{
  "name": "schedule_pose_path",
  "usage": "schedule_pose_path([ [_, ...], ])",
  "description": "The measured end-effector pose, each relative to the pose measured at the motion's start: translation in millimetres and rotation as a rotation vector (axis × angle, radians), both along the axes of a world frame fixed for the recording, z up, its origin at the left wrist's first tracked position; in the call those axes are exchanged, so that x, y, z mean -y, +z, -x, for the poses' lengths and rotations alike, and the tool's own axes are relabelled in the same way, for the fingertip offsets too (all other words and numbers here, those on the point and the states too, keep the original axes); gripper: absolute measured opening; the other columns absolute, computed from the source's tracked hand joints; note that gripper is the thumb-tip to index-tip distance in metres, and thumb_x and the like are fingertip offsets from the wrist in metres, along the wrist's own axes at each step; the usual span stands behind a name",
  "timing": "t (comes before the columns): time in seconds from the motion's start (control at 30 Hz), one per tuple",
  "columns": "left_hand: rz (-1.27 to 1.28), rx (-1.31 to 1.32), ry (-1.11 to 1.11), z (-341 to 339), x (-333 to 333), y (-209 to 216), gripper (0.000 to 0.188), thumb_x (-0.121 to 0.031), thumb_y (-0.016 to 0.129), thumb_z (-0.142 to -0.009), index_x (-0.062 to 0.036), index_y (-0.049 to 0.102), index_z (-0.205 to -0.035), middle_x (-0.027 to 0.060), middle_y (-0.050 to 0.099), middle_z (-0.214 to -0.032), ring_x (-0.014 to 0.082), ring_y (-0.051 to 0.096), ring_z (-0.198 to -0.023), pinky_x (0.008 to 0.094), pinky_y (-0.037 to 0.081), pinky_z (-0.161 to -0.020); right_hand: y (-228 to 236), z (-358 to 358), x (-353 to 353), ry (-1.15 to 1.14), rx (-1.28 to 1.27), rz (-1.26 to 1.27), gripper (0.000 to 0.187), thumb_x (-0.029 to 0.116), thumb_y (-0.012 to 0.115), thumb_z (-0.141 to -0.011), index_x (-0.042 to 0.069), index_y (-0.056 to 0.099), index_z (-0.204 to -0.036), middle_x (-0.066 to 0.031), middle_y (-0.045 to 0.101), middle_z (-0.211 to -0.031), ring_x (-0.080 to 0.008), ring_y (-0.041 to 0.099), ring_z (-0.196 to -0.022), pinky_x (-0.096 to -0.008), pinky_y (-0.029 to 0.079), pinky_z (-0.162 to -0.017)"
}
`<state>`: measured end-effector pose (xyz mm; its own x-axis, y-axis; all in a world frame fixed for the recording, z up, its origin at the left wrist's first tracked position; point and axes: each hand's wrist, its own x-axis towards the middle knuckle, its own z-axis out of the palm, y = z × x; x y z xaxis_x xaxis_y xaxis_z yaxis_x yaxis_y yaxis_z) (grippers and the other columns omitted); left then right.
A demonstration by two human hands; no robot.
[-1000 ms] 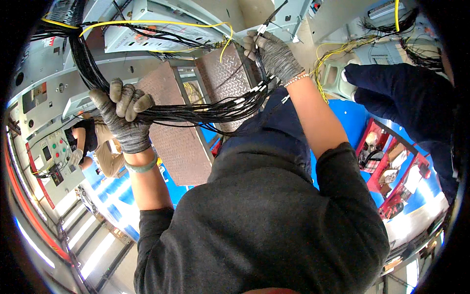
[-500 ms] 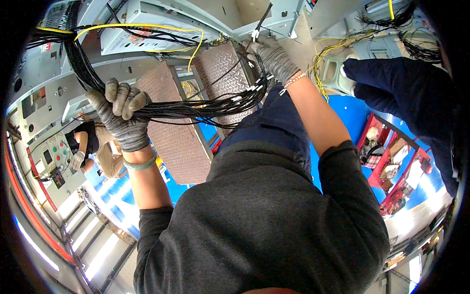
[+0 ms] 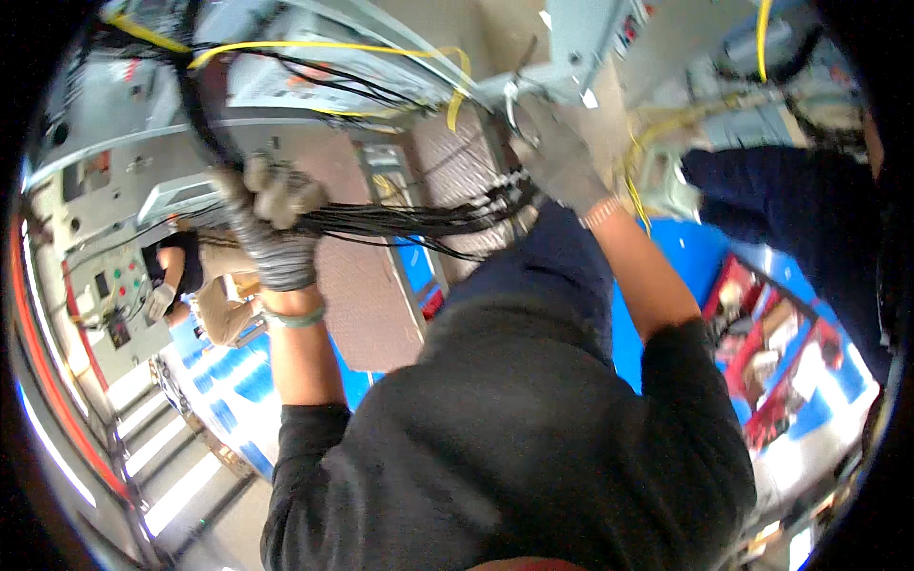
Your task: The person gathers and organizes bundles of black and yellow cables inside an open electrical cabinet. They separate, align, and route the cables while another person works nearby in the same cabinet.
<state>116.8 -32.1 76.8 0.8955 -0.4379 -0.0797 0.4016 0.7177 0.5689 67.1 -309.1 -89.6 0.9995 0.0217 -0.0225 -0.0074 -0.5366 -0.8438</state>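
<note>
My left hand (image 3: 274, 224), in a grey knitted glove, is closed around a thick bundle of black wires (image 3: 409, 221). From above that hand the bundle comes down, and past it the loose lengths sag rightward in front of me. My right hand (image 3: 560, 157), gloved too and blurred by motion, pinches some black wires near their ends. White markers (image 3: 505, 188) sit on the wires just below and left of it. A dark wire tip and a thin white piece (image 3: 511, 109) stick up past its fingers; the exact grip is smeared.
A grey cabinet frame (image 3: 562, 48) with a yellow cable (image 3: 324, 45) lies ahead. Brown tread-plate steps (image 3: 357, 285) stand below the wires. A person in dark trousers (image 3: 762, 186) is at right, near a red parts box (image 3: 762, 352). Another person (image 3: 224, 262) works at a panel on the left.
The view has shifted, so both hands and the bundle appear further right and slightly lower. Both hands stay closed on the wires; the right hand has blurred.
</note>
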Motion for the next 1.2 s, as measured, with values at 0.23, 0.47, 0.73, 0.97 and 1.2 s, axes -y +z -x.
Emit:
schedule_pose_path([
  [0.23, -0.123, -0.051, 0.075, -2, 2, 0, 0.047, -0.061, 0.05, -0.079, -0.0151, 0.05, -0.069, -0.0106, 0.026, -0.041, 0.0041, 0.024, -0.034, 0.0234, 0.038, -0.046, 46, 28, -32, 0.065, 0.206, -0.252, 0.029, 0.014, 0.061, -0.079, 0.005, 0.058, -0.106, -0.015, 0.06, -0.1, -0.0303, 0.058, -0.094, -0.0374, 0.046, -0.08],
  [0.47, -0.287, -0.031, 0.111, -2, -6, -1, 0.047, -0.062, 0.05, -0.079, -0.015, 0.052, -0.071, -0.006, 0.034, -0.048, 0.0098, 0.032, -0.042, 0.0287, 0.042, -0.053, 94, -1, -63, 0.358, 0.137, -0.344, 0.045, 0.029, 0.059, -0.081, 0.003, 0.052, -0.117, -0.0138, 0.058, -0.109, -0.0239, 0.055, -0.103, -0.0337, 0.041, -0.091],
  [0.73, -0.189, 0.055, 0.072, 7, -1, -10, 0.042, -0.046, 0.061, -0.081, -0.0077, 0.056, -0.099, 0.0026, 0.059, -0.08, 0.0203, 0.059, -0.077, 0.0339, 0.049, -0.07, 128, -1, -123, 0.487, -0.023, 0.08, 0.069, 0.038, 0.067, -0.072, -0.001, 0.043, -0.123, -0.0227, 0.053, -0.112, -0.0334, 0.052, -0.107, -0.0389, 0.041, -0.09],
  [0.97, -0.833, 0.522, 0.233, 29, -27, -50, 0.051, -0.04, 0.046, -0.09, -0.0007, 0.047, -0.123, 0.0125, 0.054, -0.116, 0.0214, 0.048, -0.111, 0.0316, 0.037, -0.096, 106, -4, -123, 0.468, 0.278, 0.044, 0.056, 0.042, 0.051, -0.082, -0.001, 0.046, -0.118, -0.024, 0.056, -0.103, -0.0386, 0.052, -0.102, -0.0435, 0.038, -0.09],
  [1.2, -0.854, 0.39, 0.367, 102, -23, -136, 0.051, -0.038, 0.05, -0.089, 0.0019, 0.049, -0.122, 0.0102, 0.055, -0.116, 0.0201, 0.049, -0.11, 0.0313, 0.037, -0.095, 126, 2, -127, 0.543, 0.13, -0.234, 0.053, 0.024, 0.052, -0.082, -0.001, 0.039, -0.127, -0.0244, 0.053, -0.112, -0.0356, 0.051, -0.105, -0.0381, 0.038, -0.092],
])
